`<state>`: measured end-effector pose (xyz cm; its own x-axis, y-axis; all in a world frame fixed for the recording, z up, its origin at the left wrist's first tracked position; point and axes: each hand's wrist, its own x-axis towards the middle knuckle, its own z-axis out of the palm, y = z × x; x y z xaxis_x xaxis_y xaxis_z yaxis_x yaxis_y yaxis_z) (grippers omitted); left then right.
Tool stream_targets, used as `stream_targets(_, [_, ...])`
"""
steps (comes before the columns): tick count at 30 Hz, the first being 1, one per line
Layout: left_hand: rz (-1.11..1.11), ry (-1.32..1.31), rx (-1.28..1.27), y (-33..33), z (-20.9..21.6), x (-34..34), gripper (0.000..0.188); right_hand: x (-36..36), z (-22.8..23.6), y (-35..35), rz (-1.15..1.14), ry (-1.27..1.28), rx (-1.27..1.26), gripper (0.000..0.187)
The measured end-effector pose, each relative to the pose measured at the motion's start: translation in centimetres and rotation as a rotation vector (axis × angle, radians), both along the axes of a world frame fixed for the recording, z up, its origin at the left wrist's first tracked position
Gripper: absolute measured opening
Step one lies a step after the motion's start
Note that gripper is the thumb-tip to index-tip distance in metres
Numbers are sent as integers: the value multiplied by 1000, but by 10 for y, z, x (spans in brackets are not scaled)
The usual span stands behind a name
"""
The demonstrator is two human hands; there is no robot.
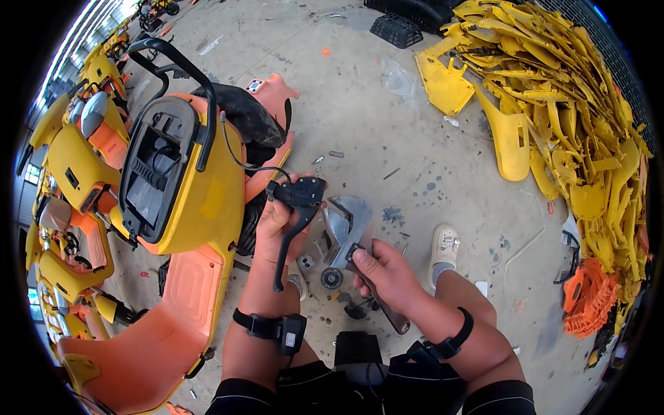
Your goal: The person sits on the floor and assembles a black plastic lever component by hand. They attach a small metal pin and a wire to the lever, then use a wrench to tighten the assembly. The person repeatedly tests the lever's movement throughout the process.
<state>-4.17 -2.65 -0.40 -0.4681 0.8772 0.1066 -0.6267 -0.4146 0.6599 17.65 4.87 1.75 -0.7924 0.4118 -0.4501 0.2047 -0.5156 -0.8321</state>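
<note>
My left hand (277, 223) grips a black brake lever assembly (296, 207); its lever hangs down past my wrist and a black cable runs from it up to the scooter's handlebar. My right hand (387, 273) holds the dark handle of a tool (379, 299) whose grey metal head (344, 228) sits right beside the lever assembly. Both hands are over the concrete floor, just right of a yellow and orange scooter (187, 200) lying on its side with its front panel open.
Several more yellow and orange scooters (72, 159) crowd the left. A big heap of yellow plastic panels (560, 104) fills the upper right, with orange parts (588, 294) below it. My white shoe (443, 247) rests on the floor. Small parts lie near my hands.
</note>
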Motion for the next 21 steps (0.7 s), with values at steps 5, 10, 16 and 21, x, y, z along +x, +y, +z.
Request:
stream_targets(5, [-46,139,-57,0,-11,2,56,8,8,3,34,-10,7,39])
stream_targets(10, [-113,156,-129,-2,-6,10,57,15,4,18,90,-55,46,38])
stream_targets(16, [-139,160,-195,-2,-2,12,57,19,8,23,121,-84,39,37])
stream_targets(21, [-147,176,-216,-1,2,16,56,21,8,29,171,-93,155,36])
